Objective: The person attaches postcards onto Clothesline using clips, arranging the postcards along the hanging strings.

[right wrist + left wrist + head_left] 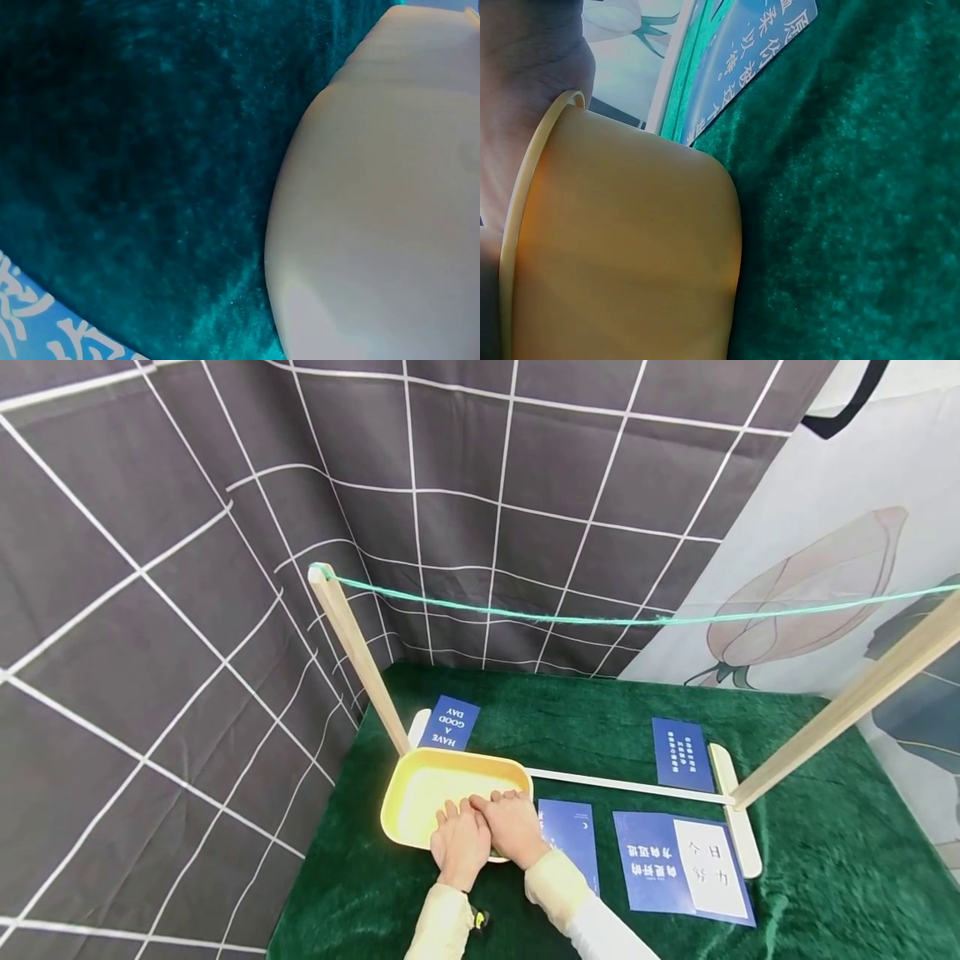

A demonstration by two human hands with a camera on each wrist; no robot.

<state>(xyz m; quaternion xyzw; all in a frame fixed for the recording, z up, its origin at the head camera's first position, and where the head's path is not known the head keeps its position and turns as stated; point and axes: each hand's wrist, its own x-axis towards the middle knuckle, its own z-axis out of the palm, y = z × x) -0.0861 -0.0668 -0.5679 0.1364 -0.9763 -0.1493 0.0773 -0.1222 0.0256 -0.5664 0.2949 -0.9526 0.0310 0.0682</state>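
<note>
A yellow plastic basin [408,802] stands on the green cloth at the left base of a wooden frame. My left hand [459,842] and right hand [512,827] are side by side over its near right part, backs of the hands up, close against each other. Their palms and whatever lies under them are hidden, so I cannot tell whether they hold something. In the left wrist view, the basin's outer wall [630,240] fills the left half, with part of the left hand [510,150] at its rim. Pale, smooth skin of the right hand [382,210] fills the right wrist view's right side.
A green string [525,614] runs between the left post [363,660] and right post [847,718], joined below by a white bar [630,786]. Blue printed cards lie about, including one [573,835] beside the right hand and a larger one [656,864] further right.
</note>
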